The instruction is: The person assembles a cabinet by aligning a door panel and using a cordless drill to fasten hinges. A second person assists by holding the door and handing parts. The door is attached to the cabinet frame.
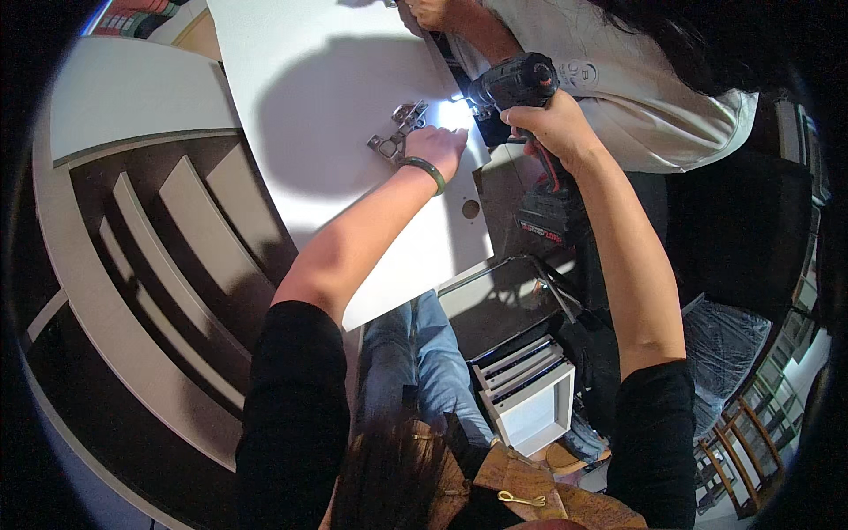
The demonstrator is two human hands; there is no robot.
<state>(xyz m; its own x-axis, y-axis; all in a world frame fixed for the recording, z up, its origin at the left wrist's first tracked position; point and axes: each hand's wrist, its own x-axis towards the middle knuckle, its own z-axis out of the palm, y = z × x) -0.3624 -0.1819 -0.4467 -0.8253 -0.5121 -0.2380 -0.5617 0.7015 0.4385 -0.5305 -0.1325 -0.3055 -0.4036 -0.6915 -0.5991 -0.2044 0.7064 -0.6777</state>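
My right hand [549, 124] grips a black and red cordless drill [517, 86], its lit tip aimed left at a metal cabinet hinge [399, 128]. The hinge lies on a large white panel [327, 97] that rests across my lap. My left hand [435, 147], with a green bangle at the wrist, presses down on the hinge beside the drill tip. A round hole [471, 209] shows in the panel near its right edge.
Another person in a white shirt [618, 97] stands at the far side with a hand [433, 12] on the panel's top edge. White boards [203, 238] lie on the dark floor at left. A small white drawer box [530, 397] sits by my knees.
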